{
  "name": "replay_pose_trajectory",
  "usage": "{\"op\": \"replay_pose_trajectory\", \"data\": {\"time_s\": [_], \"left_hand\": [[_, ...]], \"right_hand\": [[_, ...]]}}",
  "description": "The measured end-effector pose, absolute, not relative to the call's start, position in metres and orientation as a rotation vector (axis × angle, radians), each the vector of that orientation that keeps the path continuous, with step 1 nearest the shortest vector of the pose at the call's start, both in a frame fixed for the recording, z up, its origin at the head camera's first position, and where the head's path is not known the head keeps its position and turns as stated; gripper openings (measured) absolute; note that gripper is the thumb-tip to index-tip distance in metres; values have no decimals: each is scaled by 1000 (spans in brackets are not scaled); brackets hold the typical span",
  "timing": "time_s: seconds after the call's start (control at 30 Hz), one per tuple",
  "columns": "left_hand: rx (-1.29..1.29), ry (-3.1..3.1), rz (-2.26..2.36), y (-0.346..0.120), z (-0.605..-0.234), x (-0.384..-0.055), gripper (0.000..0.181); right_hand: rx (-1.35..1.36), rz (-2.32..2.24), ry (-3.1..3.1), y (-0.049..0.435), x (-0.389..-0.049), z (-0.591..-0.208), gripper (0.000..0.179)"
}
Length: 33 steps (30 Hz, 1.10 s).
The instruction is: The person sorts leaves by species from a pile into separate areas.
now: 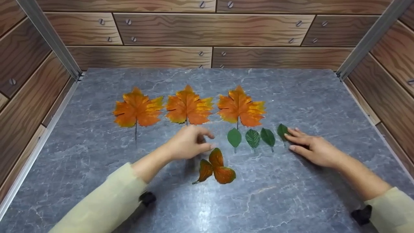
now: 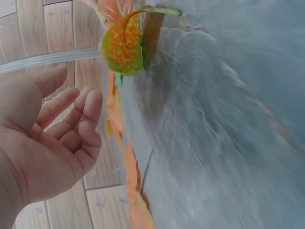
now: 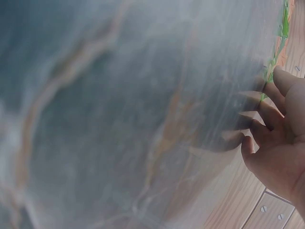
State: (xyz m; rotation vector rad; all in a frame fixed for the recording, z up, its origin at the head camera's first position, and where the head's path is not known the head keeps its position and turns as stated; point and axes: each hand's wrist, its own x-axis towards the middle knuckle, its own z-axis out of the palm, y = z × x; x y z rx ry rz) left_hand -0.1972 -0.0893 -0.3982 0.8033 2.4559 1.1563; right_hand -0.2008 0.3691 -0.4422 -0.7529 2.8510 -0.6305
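Note:
My left hand (image 1: 187, 142) hovers just above and left of a three-lobed orange-brown leaf sprig (image 1: 222, 174) with green edges. Its fingers are loosely bent, and in the left wrist view nothing lies in the palm (image 2: 52, 138); the sprig (image 2: 125, 45) stands apart from it. On the right, the fingertips of my right hand (image 1: 318, 150) rest on the edge of the rightmost green leaf (image 1: 282, 131), fingers nearly straight. To its left, three more green leaves lie in a row: a toothed one (image 1: 267, 137), a ribbed one (image 1: 252, 138) and a smooth one (image 1: 234, 137).
Behind the hands, three orange maple leaves lie side by side: left (image 1: 137, 108), middle (image 1: 188, 105) and right (image 1: 241, 106). The grey marbled tabletop (image 1: 275, 207) is bounded by wood-patterned walls (image 1: 213, 29) and metal corner posts (image 1: 372, 42).

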Motion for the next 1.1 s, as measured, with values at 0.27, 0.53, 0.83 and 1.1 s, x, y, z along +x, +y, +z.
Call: {"op": "replay_pose_trajectory", "data": {"time_s": [0.27, 0.53, 0.83, 1.1], "left_hand": [[770, 2421, 1057, -112, -412, -169, 31], [745, 2386, 1185, -109, -425, -153, 22], [627, 2331, 1331, -109, -429, -146, 19], [516, 2420, 1488, -140, -422, -141, 25]], "right_hand": [[-717, -631, 2841, 370, -200, -444, 49], [-744, -638, 2854, 369, -201, -444, 48], [-755, -648, 2865, 369, -201, -444, 48], [-736, -641, 2849, 369, -202, -443, 49]]}}
